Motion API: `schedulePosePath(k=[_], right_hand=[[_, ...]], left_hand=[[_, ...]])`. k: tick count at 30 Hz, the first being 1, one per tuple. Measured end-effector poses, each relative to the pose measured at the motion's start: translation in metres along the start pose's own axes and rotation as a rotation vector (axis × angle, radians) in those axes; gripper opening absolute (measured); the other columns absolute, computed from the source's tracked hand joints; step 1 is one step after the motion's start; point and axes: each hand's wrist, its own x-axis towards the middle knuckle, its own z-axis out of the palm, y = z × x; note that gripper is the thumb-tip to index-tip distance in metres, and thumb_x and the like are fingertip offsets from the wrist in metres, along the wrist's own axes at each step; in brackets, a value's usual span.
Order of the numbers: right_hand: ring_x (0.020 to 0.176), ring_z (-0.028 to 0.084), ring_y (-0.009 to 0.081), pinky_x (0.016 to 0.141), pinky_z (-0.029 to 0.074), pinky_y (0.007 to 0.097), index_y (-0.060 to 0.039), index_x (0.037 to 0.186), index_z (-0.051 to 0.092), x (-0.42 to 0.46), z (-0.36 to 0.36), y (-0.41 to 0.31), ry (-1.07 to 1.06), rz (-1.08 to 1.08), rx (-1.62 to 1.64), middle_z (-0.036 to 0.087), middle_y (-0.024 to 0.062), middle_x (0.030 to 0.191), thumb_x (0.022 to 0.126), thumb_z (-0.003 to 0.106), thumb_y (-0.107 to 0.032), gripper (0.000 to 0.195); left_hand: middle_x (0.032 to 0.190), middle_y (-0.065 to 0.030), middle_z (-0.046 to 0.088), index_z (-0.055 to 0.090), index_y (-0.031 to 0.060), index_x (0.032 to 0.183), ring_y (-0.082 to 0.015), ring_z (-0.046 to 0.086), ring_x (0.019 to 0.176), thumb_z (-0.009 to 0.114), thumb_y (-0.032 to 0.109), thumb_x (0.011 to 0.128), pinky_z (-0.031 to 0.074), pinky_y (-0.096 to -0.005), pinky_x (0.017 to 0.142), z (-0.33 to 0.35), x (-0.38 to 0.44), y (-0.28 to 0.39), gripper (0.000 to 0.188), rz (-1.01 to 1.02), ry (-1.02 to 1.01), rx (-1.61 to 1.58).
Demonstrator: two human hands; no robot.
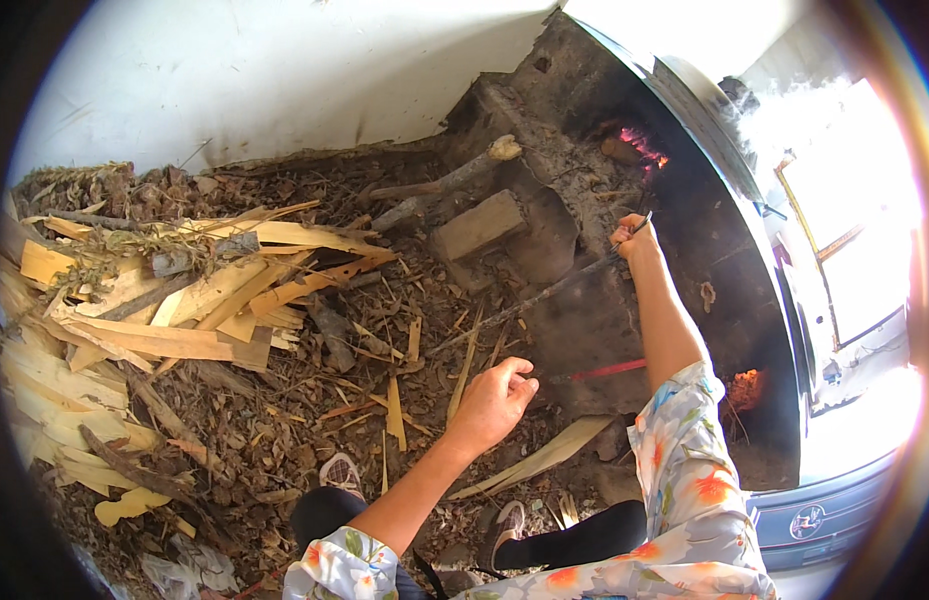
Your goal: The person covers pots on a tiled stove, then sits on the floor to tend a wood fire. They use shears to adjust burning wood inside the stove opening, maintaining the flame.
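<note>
My right hand [634, 234] is closed around a thin dark metal rod [562, 285] with a looped end, beside the sooty wall of a stove. The rod slants down and left to the leaf litter. Above that hand, pink and orange embers [644, 148] glow by a short log [620, 151]. My left hand [494, 405] hangs over the litter with its fingers curled; nothing shows in it. Just right of it lies a tool with a red handle [607, 369].
A second fire [745, 388] burns near my right sleeve. Split wood strips [156, 337] are heaped at the left. A brick [481, 225] and a thick branch [468, 176] lie by the stove. Smoke [802, 112] rises at the upper right.
</note>
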Motion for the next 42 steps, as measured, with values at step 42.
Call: schedulePosePath(k=[42], right_hand=[[0.043, 0.032, 0.0118, 0.039, 0.025, 0.0259, -0.0122, 0.061, 0.037, -0.014, -0.032, 0.002, -0.141, 0.165, -0.4, 0.04, 0.001, 0.055, 0.065, 0.059, -0.009, 0.023]], left_hand=[[0.09, -0.0113, 0.066, 0.053, -0.0064, 0.117, -0.0155, 0.063, 0.079, 0.056, 0.014, 0.092, 0.051, -0.0291, 0.074, 0.009, -0.008, 0.001, 0.032, 0.0, -0.062, 0.084]])
